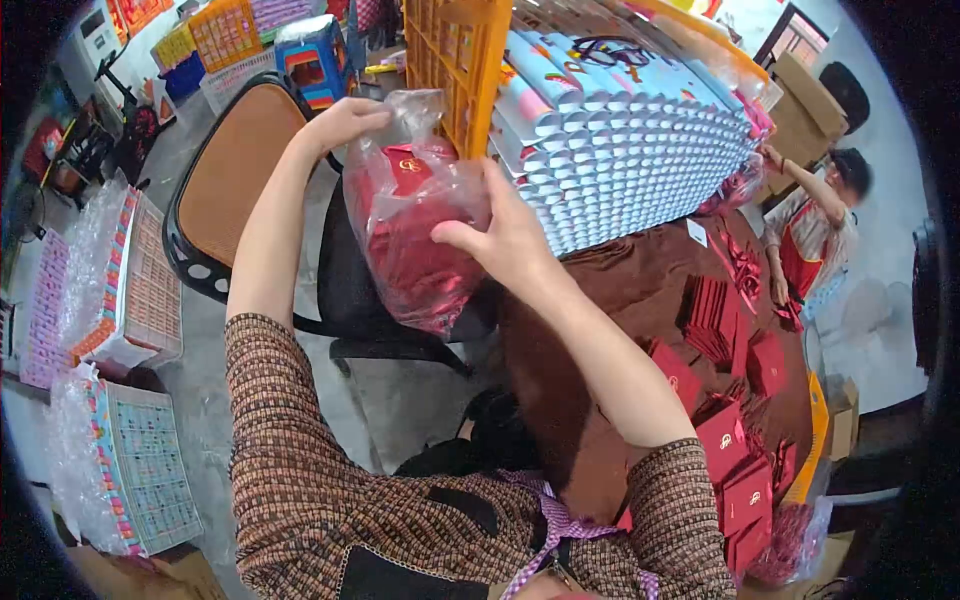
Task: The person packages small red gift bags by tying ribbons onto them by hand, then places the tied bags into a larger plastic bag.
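Note:
A clear plastic bag (pixel 385 285) full of red items, one with a gold emblem (pixel 410 165), is in front of me over the seat of a black chair (pixel 345 245). My left hand (pixel 348 122) has its fingers bent over the upper left edge of the bag, near its loose top. On the opposite side, my right hand (pixel 510 235) grips the bag, thumb laid across the front; its other fingers are partly hidden.
Rolled light-blue sheets (pixel 630 130) are stacked beside an orange crate (pixel 455 60). Red gift pouches (pixel 715 315) lie on the brown-covered table (pixel 580 340). Another person (pixel 820 215) works at its far side. Plastic-wrapped packs (pixel 150 460) stand on the left floor.

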Demonstrator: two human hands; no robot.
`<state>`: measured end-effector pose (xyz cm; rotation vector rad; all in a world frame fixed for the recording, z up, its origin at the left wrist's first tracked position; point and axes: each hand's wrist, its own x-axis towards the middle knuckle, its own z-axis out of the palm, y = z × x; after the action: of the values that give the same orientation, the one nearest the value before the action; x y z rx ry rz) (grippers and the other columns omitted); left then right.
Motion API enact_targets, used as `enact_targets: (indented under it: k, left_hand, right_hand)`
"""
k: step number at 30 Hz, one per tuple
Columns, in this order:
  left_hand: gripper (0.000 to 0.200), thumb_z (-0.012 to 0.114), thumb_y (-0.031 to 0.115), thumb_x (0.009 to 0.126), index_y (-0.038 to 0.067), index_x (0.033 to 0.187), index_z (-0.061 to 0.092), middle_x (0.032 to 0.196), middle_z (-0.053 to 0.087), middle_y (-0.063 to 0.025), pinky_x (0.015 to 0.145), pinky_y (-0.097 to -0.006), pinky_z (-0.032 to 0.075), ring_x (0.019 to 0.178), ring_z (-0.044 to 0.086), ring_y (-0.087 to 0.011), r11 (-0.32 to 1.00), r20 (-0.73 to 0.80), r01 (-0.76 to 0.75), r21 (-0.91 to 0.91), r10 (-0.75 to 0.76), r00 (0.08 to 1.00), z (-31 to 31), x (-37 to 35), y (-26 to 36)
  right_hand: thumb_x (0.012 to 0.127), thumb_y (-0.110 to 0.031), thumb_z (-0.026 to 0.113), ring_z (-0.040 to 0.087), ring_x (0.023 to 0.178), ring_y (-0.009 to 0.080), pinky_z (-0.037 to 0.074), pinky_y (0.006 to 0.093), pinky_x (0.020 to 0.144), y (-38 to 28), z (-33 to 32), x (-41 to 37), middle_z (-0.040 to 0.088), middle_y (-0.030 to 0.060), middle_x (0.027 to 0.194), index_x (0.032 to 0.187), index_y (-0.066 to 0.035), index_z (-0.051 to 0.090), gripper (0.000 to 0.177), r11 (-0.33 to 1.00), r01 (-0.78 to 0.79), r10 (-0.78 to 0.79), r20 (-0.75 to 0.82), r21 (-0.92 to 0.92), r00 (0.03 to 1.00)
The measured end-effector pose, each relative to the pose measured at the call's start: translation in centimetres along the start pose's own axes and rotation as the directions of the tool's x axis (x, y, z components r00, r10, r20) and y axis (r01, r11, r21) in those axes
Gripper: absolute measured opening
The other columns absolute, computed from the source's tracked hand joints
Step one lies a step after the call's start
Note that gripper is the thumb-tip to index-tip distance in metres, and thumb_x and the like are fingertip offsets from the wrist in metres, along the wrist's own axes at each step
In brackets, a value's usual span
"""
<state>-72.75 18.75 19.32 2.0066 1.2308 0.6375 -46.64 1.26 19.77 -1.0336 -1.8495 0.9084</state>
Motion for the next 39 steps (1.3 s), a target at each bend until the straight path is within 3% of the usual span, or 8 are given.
enact_targets:
  k: [2,7,13,20,27,29,34,39]
  left_hand:
    - [0.036,0.055,0.03,0.086,0.002,0.109,0.061,0.109,0.06,-0.0056,0.093,-0.0276,0.037,0.103,0.051,-0.0135,0.996,0.005,0.014,-0.082,-0.014,1.0,0.7,0.3,-0.5]
    - [0.03,0.045,0.026,0.091,0.003,0.102,0.062,0.104,0.062,-0.0065,0.093,-0.0305,0.038,0.099,0.055,-0.0166,0.795,-0.213,-0.222,-0.565,0.119,0.97,1.5,-0.1,-2.1]
    - [0.018,0.05,0.018,0.089,0.004,0.096,0.059,0.094,0.062,-0.0052,0.081,-0.0303,0.046,0.089,0.058,-0.0151,0.357,-0.304,-0.269,-0.895,-0.045,0.951,1.2,0.4,-5.0]
    - [0.016,0.049,0.015,0.089,0.003,0.094,0.058,0.093,0.061,-0.0062,0.077,-0.0305,0.047,0.087,0.058,-0.0173,0.382,-0.237,-0.237,-0.893,0.049,0.97,-0.2,-0.4,-5.7]
    - [0.018,0.049,0.014,0.088,0.001,0.098,0.057,0.098,0.061,-0.0116,0.085,-0.0345,0.046,0.089,0.058,-0.021,0.225,-0.222,-0.266,-0.937,0.203,0.954,-1.6,1.1,-7.9]
    - [0.026,0.048,0.019,0.089,-0.002,0.103,0.056,0.106,0.06,-0.0174,0.091,-0.0381,0.044,0.098,0.058,-0.0268,0.253,-0.288,-0.274,-0.928,-0.022,0.957,-2.7,2.5,-10.2]
    - [0.03,0.04,0.018,0.091,-0.005,0.101,0.055,0.099,0.061,-0.0186,0.088,-0.04,0.046,0.094,0.059,-0.0294,0.231,-0.362,-0.317,-0.92,-0.19,0.913,-2.1,-2.1,0.3]
    - [0.015,0.045,0.013,0.088,0.003,0.091,0.056,0.083,0.061,-0.0111,0.07,-0.0384,0.051,0.074,0.06,-0.0257,0.297,-0.452,-0.468,-0.833,0.124,0.883,-2.5,-7.6,11.1]
  right_hand:
    - [0.07,-0.027,0.073,0.06,0.084,0.0285,0.046,0.0322,0.075,1.6,1.6,0.5,0.06,0.0212,0.099,0.124,0.0,0.039,0.07,0.925,0.075,-0.179,-0.254,-0.372,0.95]
    - [0.075,-0.004,0.064,0.057,0.067,0.0265,0.045,0.0314,0.063,3.7,2.0,-0.5,0.059,0.0146,0.078,0.085,-0.001,0.062,0.01,0.92,0.237,-0.297,-0.158,-0.312,0.942]
    - [0.068,0.001,0.067,0.057,0.08,0.0269,0.046,0.032,0.069,3.2,0.9,-2.7,0.06,0.0126,0.084,0.083,-0.002,0.063,0.015,0.858,0.367,-0.434,-0.125,-0.36,0.892]
    - [0.07,-0.001,0.067,0.057,0.087,0.0251,0.045,0.031,0.076,3.4,-0.8,-4.1,0.059,0.013,0.093,0.085,-0.002,0.063,0.015,0.834,0.373,-0.458,-0.134,-0.405,0.879]
    - [0.079,-0.002,0.059,0.055,0.083,0.0106,0.043,0.0223,0.074,2.3,-2.0,-2.7,0.061,0.0055,0.092,0.084,0.004,0.062,0.008,0.991,0.134,-0.128,-0.263,0.007,0.956]
    - [0.081,-0.001,0.057,0.055,0.08,0.0115,0.044,0.0233,0.073,1.1,-1.5,-2.2,0.062,0.0059,0.089,0.084,0.004,0.063,0.008,0.977,0.114,-0.053,-0.313,0.18,0.948]
    - [0.083,-0.003,0.056,0.056,0.079,0.0144,0.043,0.0268,0.077,-0.4,-2.3,-2.9,0.062,0.0085,0.086,0.082,0.002,0.062,0.008,0.865,0.159,0.019,-0.347,0.476,0.938]
    - [0.085,-0.007,0.054,0.056,0.082,0.0167,0.042,0.0291,0.082,-3.4,-5.7,-5.3,0.062,0.0092,0.088,0.09,0.004,0.06,0.014,0.791,0.259,-0.03,-0.389,0.553,0.921]
